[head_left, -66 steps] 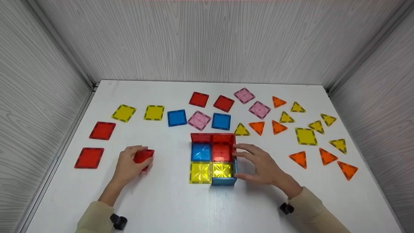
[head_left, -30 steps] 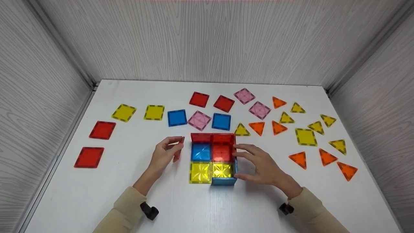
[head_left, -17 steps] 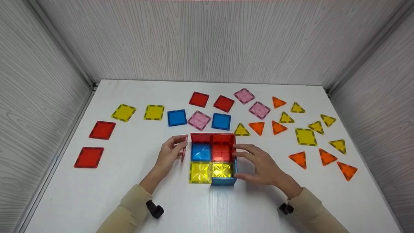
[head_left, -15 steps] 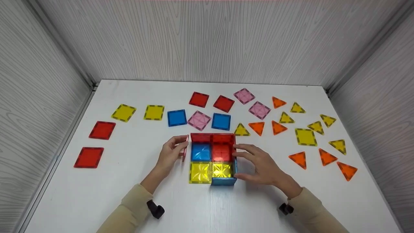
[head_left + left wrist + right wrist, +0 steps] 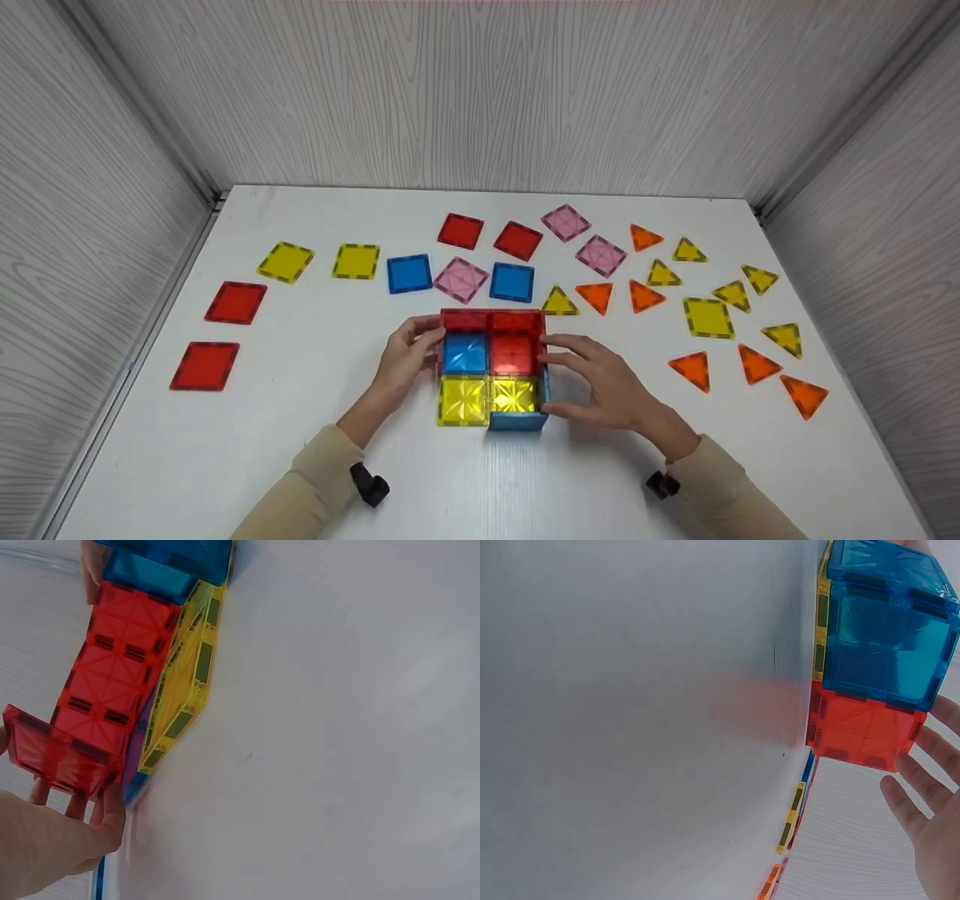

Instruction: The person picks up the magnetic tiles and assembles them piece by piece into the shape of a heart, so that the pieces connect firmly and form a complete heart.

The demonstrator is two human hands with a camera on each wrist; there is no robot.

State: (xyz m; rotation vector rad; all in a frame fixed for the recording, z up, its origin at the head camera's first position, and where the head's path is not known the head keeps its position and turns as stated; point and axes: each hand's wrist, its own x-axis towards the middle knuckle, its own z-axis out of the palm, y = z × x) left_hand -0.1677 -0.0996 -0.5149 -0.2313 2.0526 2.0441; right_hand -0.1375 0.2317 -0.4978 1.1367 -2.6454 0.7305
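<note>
My left hand (image 5: 403, 362) pinches a red square magnetic tile (image 5: 61, 756) between thumb and fingers. The tile stands upright along the left edge of the blue base tile (image 5: 465, 353), at the left end of the red back wall (image 5: 112, 664). Yellow base tiles (image 5: 463, 400) form the front of the floor, and a red one lies at back right. My right hand (image 5: 600, 382) has its fingers spread, fingertips at the right wall, which is a blue tile (image 5: 889, 645) and a red tile (image 5: 866, 731). A blue tile (image 5: 517, 422) stands at front right.
Behind the box lie blue squares (image 5: 409, 274), pink squares (image 5: 461, 280) and red squares (image 5: 518, 240). Red squares (image 5: 205, 366) and yellow squares (image 5: 356, 261) lie on the left. Orange triangles (image 5: 690, 370) and yellow triangles (image 5: 783, 340) are scattered on the right.
My left hand has carried the red square tile rightward from the left of the table, turning it upright and bringing it against the box's left edge. My right hand stays at the right wall.
</note>
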